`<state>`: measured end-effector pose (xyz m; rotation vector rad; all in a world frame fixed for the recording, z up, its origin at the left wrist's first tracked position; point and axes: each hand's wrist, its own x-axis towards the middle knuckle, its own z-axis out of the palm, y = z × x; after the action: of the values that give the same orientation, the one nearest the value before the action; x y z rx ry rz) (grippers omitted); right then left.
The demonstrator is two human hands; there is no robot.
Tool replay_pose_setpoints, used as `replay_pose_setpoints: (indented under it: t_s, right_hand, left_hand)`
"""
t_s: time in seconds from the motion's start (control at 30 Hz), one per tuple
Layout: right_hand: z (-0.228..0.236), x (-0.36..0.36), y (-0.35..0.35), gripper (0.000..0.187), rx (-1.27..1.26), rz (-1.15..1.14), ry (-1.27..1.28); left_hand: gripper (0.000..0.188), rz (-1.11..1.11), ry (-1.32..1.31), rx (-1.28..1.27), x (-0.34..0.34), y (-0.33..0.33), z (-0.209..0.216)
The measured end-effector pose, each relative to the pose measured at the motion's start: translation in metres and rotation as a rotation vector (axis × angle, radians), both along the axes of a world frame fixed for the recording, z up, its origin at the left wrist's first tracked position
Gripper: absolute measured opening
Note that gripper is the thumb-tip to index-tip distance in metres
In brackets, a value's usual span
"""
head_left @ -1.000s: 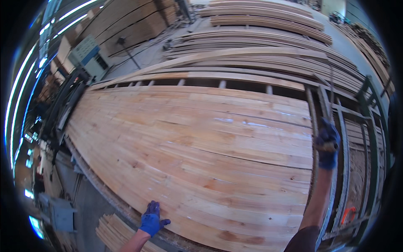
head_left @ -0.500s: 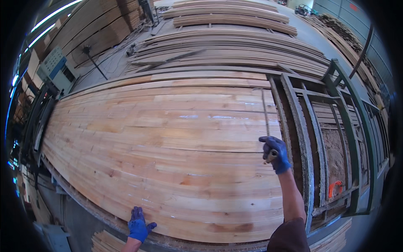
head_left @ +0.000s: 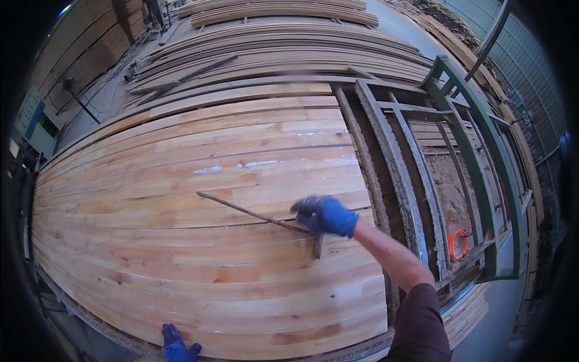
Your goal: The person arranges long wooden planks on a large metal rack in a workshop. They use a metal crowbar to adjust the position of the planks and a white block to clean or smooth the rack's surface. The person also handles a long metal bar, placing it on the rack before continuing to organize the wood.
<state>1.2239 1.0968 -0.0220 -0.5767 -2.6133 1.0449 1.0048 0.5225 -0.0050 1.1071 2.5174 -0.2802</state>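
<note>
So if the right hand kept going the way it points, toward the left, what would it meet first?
Likely nothing standing: the right hand, gripping the metal rod, points left over the flat wooden boards; only their surface lies ahead, though height is unclear.

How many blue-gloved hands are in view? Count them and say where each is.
2. The right hand grips a thin metal rod over the middle of the wooden boards. The left hand rests at the boards' near edge, partly cut off by the frame.

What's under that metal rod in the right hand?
The metal rod, gripped by the right hand, lies across the wide panel of joined pale boards, over their seams. The glove covers the rod's near part; whatever supports the panel below is hidden.
</note>
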Motion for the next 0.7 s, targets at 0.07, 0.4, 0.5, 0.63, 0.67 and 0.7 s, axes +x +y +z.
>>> replay_pose_setpoints:
  t_s: [0.07, 0.4, 0.5, 0.63, 0.67, 0.7]
  right_hand:
    - [-0.038, 0.012, 0.083, 0.021, 0.076, -0.113, 0.252]
    - [-0.059, -0.023, 0.343, 0.038, 0.205, -0.841, 0.037]
    - [-0.076, -0.050, 0.367, 0.047, 0.237, -0.834, -0.080]
    - [-0.096, -0.065, 0.398, 0.046, 0.301, -0.836, -0.060]
    - [-0.097, -0.060, 0.415, 0.045, 0.323, -0.812, -0.015]
    - [-0.100, -0.046, 0.432, 0.045, 0.147, -0.878, 0.124]
  left_hand:
    - [0.097, 0.023, -0.050, -0.022, 0.000, 0.022, 0.017]
    - [0.102, 0.122, -0.111, -0.070, 0.001, 0.042, 0.011]
    - [0.103, 0.126, -0.115, -0.134, 0.000, 0.042, 0.006]
    - [0.107, 0.188, -0.142, -0.227, 0.000, 0.054, 0.009]
    - [0.108, 0.184, -0.143, -0.238, -0.003, 0.057, 0.008]
    - [0.108, 0.173, -0.145, -0.249, -0.008, 0.059, 0.008]
